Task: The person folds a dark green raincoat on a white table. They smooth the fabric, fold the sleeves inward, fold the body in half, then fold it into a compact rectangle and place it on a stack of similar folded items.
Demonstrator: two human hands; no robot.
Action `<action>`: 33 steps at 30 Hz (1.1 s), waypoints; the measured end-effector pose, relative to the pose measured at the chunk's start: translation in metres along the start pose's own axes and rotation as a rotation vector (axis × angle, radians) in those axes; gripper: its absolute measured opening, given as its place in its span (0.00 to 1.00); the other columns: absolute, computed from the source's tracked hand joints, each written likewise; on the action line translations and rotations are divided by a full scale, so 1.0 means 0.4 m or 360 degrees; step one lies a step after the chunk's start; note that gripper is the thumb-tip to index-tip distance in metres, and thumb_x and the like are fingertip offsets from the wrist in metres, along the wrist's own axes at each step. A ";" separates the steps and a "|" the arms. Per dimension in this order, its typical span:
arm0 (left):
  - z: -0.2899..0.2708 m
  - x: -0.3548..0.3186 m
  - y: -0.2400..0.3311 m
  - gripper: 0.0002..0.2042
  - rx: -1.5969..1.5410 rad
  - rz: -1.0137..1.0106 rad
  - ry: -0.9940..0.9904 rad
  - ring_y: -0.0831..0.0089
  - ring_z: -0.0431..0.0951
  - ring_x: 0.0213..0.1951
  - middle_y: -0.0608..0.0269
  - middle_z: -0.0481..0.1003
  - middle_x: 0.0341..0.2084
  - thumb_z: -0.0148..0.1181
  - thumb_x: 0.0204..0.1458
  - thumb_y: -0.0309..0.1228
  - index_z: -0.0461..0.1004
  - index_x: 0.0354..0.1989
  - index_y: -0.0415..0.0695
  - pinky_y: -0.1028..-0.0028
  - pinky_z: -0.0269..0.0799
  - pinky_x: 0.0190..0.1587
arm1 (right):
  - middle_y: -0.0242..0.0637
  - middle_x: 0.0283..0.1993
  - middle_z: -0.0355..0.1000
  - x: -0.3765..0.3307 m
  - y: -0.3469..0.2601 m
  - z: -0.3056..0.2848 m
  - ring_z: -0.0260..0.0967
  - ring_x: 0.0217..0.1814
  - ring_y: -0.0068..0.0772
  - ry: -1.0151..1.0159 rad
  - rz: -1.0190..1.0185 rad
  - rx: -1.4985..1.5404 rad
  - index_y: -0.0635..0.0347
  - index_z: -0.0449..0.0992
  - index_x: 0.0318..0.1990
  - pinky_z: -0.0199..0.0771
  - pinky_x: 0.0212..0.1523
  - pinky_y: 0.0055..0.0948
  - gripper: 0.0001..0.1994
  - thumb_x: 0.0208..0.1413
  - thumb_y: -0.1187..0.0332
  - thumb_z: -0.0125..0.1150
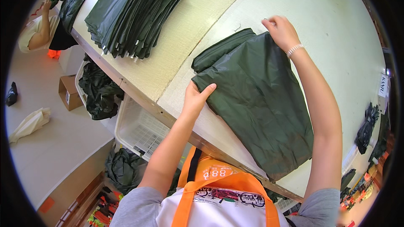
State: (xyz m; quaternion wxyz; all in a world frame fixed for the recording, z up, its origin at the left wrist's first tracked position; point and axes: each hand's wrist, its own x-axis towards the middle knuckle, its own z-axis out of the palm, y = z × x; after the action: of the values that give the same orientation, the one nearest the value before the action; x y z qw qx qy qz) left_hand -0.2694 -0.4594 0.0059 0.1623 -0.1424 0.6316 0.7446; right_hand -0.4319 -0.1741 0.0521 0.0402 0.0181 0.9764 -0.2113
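Observation:
A dark green, thin, shiny cloth piece (pixel 261 101) lies spread on the pale table in front of me, its near corner reaching the table's edge. My left hand (pixel 198 96) grips its left edge, thumb on top and fingers underneath. At its far right corner is my right hand (pixel 281 31), slightly blurred, with the fingers curled together; what they hold, if anything, I cannot make out. Partly under the cloth's far left side lies a folded dark green bundle (pixel 223 50).
A tall stack of folded dark green pieces (pixel 134 14) stands at the table's far left. Beside the table are a white plastic basket (pixel 139 126), dark green cloth heaps (pixel 99 88) and a cardboard box (pixel 69 92). Another person (pixel 40 31) works at far left. Dark bundled strips (pixel 366 128) lie at right.

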 end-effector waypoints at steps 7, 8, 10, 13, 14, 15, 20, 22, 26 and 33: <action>0.021 0.006 -0.024 0.16 -0.0075 0.0001 0.0125 0.75 0.75 0.41 0.59 0.76 0.41 0.63 0.50 0.23 0.70 0.47 0.33 0.75 0.71 0.45 | 0.47 0.37 0.74 0.128 -0.103 0.139 0.72 0.40 0.46 -0.0565 -0.0366 -0.0046 0.61 0.75 0.30 0.72 0.41 0.38 0.04 0.44 0.75 0.61; 0.021 0.003 -0.026 0.16 -0.0069 -0.0012 0.0160 0.75 0.75 0.40 0.59 0.76 0.41 0.63 0.49 0.23 0.70 0.47 0.33 0.75 0.71 0.45 | 0.47 0.36 0.74 0.139 -0.101 0.147 0.72 0.40 0.46 -0.0593 -0.0492 -0.0091 0.62 0.75 0.29 0.72 0.40 0.38 0.03 0.45 0.76 0.60; 0.014 0.019 -0.042 0.16 -0.0074 0.0033 0.0161 0.76 0.75 0.39 0.60 0.76 0.40 0.63 0.49 0.23 0.70 0.46 0.33 0.75 0.71 0.44 | 0.47 0.36 0.74 0.157 -0.081 0.149 0.72 0.39 0.46 -0.0652 -0.0727 -0.0192 0.63 0.74 0.28 0.72 0.39 0.37 0.01 0.45 0.77 0.58; 0.016 0.024 -0.042 0.13 -0.0111 -0.0043 0.0119 0.77 0.75 0.37 0.62 0.77 0.37 0.63 0.51 0.25 0.72 0.43 0.34 0.76 0.71 0.42 | 0.46 0.37 0.69 0.124 -0.062 0.164 0.68 0.41 0.48 -0.0314 -0.0917 -0.0250 0.63 0.70 0.32 0.69 0.43 0.38 0.03 0.50 0.76 0.56; 0.016 0.029 -0.043 0.12 -0.0126 -0.0039 0.0124 0.78 0.75 0.36 0.63 0.77 0.35 0.63 0.51 0.26 0.73 0.42 0.34 0.77 0.71 0.40 | 0.45 0.38 0.68 0.108 -0.079 0.149 0.66 0.41 0.49 -0.0140 -0.0955 -0.0227 0.63 0.69 0.33 0.68 0.44 0.38 0.03 0.51 0.75 0.56; 0.016 0.036 -0.051 0.12 -0.0139 -0.0038 0.0120 0.79 0.74 0.34 0.64 0.77 0.34 0.63 0.51 0.27 0.74 0.41 0.34 0.77 0.71 0.38 | 0.47 0.38 0.67 0.077 -0.096 0.141 0.65 0.41 0.50 0.0127 -0.0992 0.0096 0.64 0.68 0.35 0.68 0.45 0.38 0.03 0.54 0.76 0.52; -0.021 0.038 0.039 0.13 0.0064 -0.0703 0.0046 0.80 0.73 0.30 0.68 0.75 0.26 0.63 0.53 0.37 0.77 0.38 0.39 0.77 0.69 0.33 | 0.50 0.26 0.72 -0.421 -0.408 0.114 0.72 0.30 0.50 -0.0973 -0.1033 0.0372 0.63 0.75 0.30 0.72 0.32 0.45 0.11 0.51 0.64 0.53; -0.031 0.060 -0.006 0.13 -0.0291 -0.0517 -0.0035 0.79 0.73 0.28 0.66 0.75 0.26 0.63 0.53 0.39 0.77 0.38 0.42 0.76 0.68 0.29 | 0.51 0.33 0.73 -0.672 -0.434 0.216 0.72 0.32 0.50 -0.1672 -0.0870 0.0580 0.65 0.76 0.39 0.74 0.39 0.43 0.14 0.54 0.62 0.54; -0.069 0.092 0.046 0.22 0.1056 0.0032 0.0026 0.67 0.76 0.38 0.55 0.76 0.38 0.65 0.49 0.39 0.71 0.47 0.35 0.71 0.71 0.39 | 0.44 0.47 0.71 -0.871 -0.316 0.211 0.70 0.47 0.44 -0.0401 -0.0718 0.1052 0.63 0.75 0.42 0.72 0.47 0.37 0.12 0.52 0.68 0.54; 0.264 -0.012 0.121 0.31 0.2259 0.1812 -0.0691 0.56 0.47 0.68 0.69 0.53 0.66 0.56 0.50 0.53 0.61 0.63 0.61 0.44 0.37 0.65 | 0.54 0.65 0.53 -1.055 0.090 -0.051 0.50 0.67 0.53 0.0865 0.0820 -0.0297 0.59 0.63 0.60 0.51 0.64 0.43 0.23 0.56 0.70 0.54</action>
State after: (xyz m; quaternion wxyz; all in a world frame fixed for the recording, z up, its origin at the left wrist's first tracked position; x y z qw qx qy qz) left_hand -0.2863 -0.3626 0.0682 -0.0636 0.4630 0.8691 0.1623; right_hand -0.0110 -0.1407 0.0923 -0.1670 0.3144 0.9299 -0.0920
